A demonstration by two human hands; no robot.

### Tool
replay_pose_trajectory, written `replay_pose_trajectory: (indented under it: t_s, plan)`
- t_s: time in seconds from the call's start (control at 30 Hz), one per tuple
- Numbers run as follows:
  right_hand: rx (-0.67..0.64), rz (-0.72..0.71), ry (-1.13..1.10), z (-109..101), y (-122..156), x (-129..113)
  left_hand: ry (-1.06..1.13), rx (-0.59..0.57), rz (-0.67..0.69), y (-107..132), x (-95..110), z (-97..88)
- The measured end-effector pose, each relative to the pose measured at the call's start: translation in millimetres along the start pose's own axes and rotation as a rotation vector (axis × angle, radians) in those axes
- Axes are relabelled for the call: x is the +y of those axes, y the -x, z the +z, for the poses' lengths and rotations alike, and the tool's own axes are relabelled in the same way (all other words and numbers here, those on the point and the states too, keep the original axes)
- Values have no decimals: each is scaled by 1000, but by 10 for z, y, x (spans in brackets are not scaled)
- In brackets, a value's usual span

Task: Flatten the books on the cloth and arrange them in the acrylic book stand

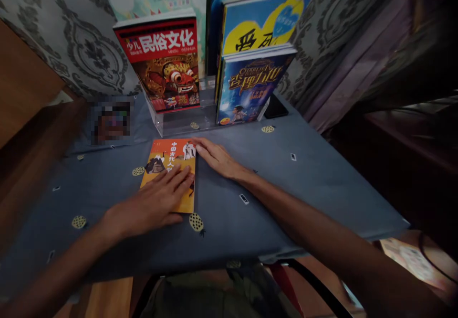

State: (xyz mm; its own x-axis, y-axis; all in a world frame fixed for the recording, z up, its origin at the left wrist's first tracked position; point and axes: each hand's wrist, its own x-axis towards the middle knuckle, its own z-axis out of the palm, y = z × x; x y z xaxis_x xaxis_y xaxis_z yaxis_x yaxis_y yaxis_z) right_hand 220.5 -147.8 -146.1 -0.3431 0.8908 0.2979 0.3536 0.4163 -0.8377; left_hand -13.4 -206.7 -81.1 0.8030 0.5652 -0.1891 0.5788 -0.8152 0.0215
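Note:
A small orange and yellow book [150, 166] with Chinese characters on its cover lies closed on the blue tablecloth [229, 232]. My left hand [159, 198] rests flat across the book's lower half, fingers stretched out and covering part of the cover. At the book's upper right corner, my right hand [214, 158] touches the edge with its fingertips, the fingers extended. Just beyond the book stands a clear acrylic rack [179, 126]. It holds a red book [168, 69] with a mask picture on the left and a dark blue book [246, 89] on the right.
Behind the dark blue book stands a blue and yellow book [265, 17], with taller books at the back. A black phone-like object [276, 107] lies right of the rack. A pixelated patch [110, 121] covers something at the left. Patterned curtains [82, 26] hang behind the table.

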Motion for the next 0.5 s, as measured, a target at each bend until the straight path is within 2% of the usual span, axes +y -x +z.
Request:
replay_pose_trajectory:
  t_s: [0.1, 0.2, 0.37, 0.5]
  plan:
    - [-5, -21, -9, 17, 0, 4, -41, 2, 25, 144, 51, 79]
    - [-5, -34, 0, 43, 0, -2, -101, 47, 34, 181, 89, 148]
    - [-13, -31, 25, 64, 8, -58, -163, 179, -15, 59, 141, 279]
    - [18, -26, 40, 43, 12, -123, -187, 267, -39, -30, 173, 315]
